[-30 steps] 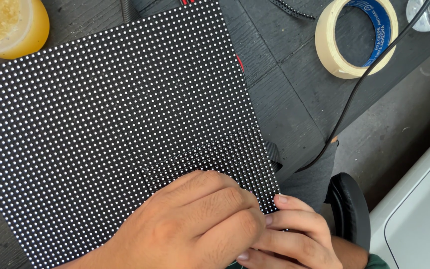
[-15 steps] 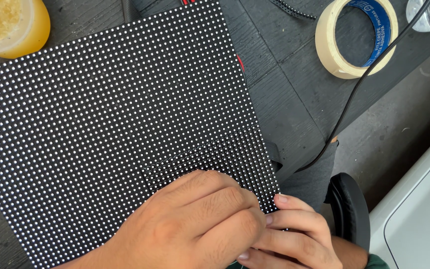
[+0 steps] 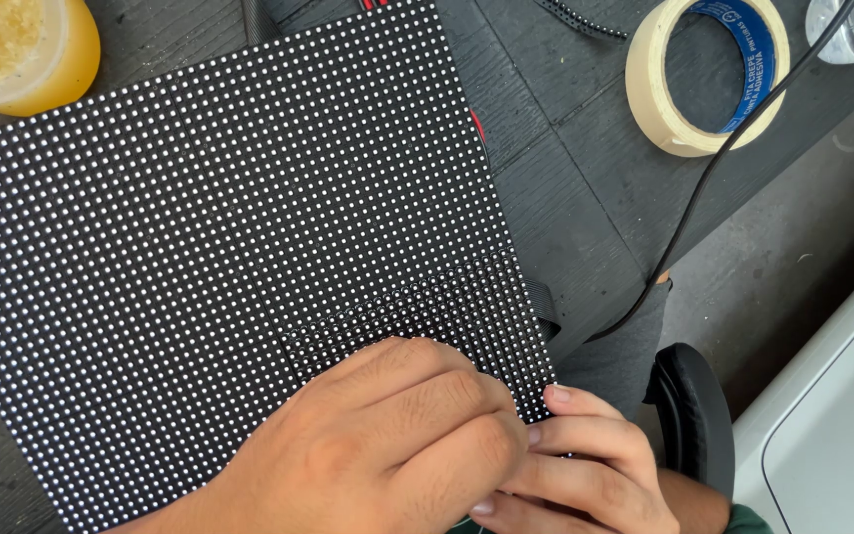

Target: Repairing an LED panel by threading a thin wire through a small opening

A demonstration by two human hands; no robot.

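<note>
— What's lying on the bench there?

— A big black panel [image 3: 219,247] covered in rows of small white dots. It sits flat on the dark wooden table [image 3: 565,188], turned a little askew, with its near right corner right under the person's hands.

— And the hands themselves?

— The left hand [image 3: 378,450] lies knuckles-up over that corner, fingers curled down and pressed against the panel's face, I'd guess to pin it so it can't slide. The right hand [image 3: 585,465] comes in from the edge, fingers bent and bunched against the left fingertips just at the panel's rim. It looks like a pinch on something very small, but the fingers hide it, so I can't tell what, if anything, is between them.

— Anything odd about that corner?

— Yes, a patch of dots just above the left knuckles looks raised or tilted compared with the rest, as if a small piece of the face sits loose there. That would explain why both hands crowd the same spot.

— What else is around?

— A roll of cream tape [image 3: 709,79] with a blue inner ring lies flat at the far right, well apart from the hands. A thin black cable [image 3: 714,168] crosses over it and runs down toward the table edge. A yellowish cup [image 3: 17,49] stands at the far left corner, just beside the panel's top edge. Near the right hand, off the table, there's a rounded black thing [image 3: 694,415] I can't identify, and a pale grey surface [image 3: 832,425] beyond it.
</note>
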